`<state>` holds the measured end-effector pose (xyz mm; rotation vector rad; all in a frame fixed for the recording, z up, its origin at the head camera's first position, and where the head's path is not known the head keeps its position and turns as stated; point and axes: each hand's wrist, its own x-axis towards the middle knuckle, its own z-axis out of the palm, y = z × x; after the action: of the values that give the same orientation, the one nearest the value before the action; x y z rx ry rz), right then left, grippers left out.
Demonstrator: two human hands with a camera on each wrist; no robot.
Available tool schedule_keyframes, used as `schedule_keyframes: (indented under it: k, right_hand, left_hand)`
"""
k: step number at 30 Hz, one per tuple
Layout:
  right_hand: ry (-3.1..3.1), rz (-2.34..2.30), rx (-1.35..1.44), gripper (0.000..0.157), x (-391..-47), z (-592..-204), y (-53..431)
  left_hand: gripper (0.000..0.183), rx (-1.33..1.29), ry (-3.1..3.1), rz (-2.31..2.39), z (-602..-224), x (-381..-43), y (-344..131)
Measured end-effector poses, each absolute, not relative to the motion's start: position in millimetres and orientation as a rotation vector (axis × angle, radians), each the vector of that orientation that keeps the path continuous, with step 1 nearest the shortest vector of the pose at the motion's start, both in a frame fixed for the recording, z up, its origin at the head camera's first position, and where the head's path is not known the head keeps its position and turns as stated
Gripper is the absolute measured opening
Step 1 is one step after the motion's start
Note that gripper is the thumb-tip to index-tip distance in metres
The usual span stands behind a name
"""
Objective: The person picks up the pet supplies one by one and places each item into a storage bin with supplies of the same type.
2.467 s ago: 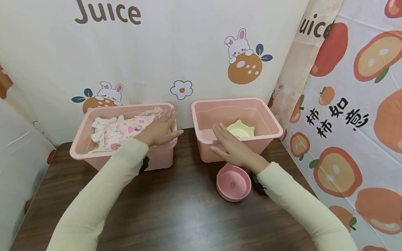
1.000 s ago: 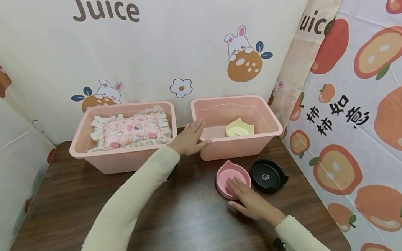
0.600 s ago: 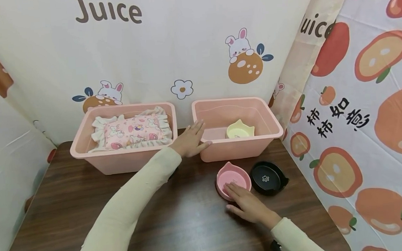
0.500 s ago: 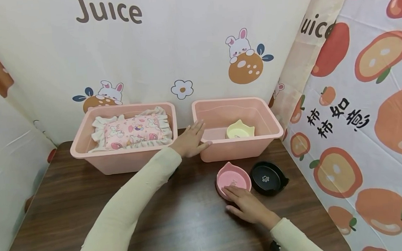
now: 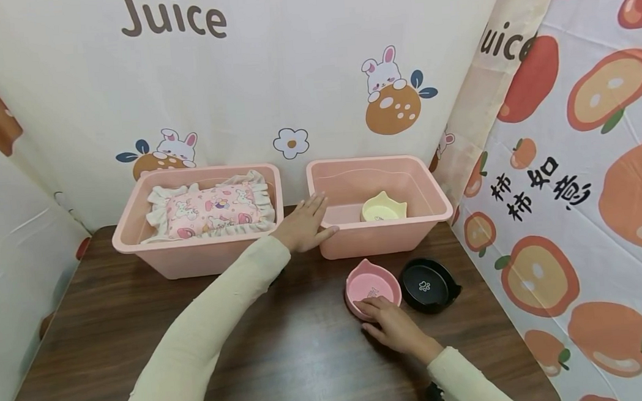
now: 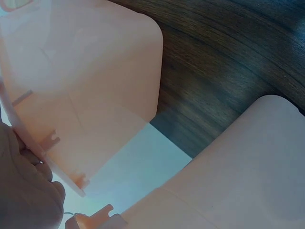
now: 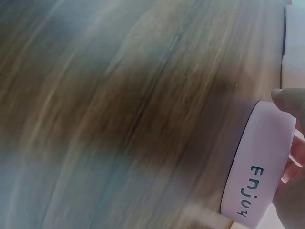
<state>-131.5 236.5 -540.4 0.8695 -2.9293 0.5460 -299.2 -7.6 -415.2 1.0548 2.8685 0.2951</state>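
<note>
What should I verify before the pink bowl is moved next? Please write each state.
1. Fingers of the right hand over the near rim of the pink bowl: ok.
2. Firm hold for lifting: cannot tell.
3. Black bowl well apart from the pink bowl: not ok, very close.
4. Space beside the yellow bowl in the right bin: ok.
5. Left hand at the right bin's near-left corner: ok.

The right bin (image 5: 375, 239) hides the base of the yellow bowl (image 5: 383, 209) — the right grip (image 5: 395, 327) covers part of the pink bowl (image 5: 371, 281), and the left wrist view's edge cuts off the left grip (image 6: 28, 186).
</note>
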Motion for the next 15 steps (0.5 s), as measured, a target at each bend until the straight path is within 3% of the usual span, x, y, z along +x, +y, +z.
schedule_keyframes:
  k: [15]
  right_hand:
    - [-2.806, 0.693, 0.85, 0.032, -142.0, -549.2, 234.1]
  left_hand:
    - [0.081, 1.04, 2.869, 0.28, -415.2, -299.9, -5.9]
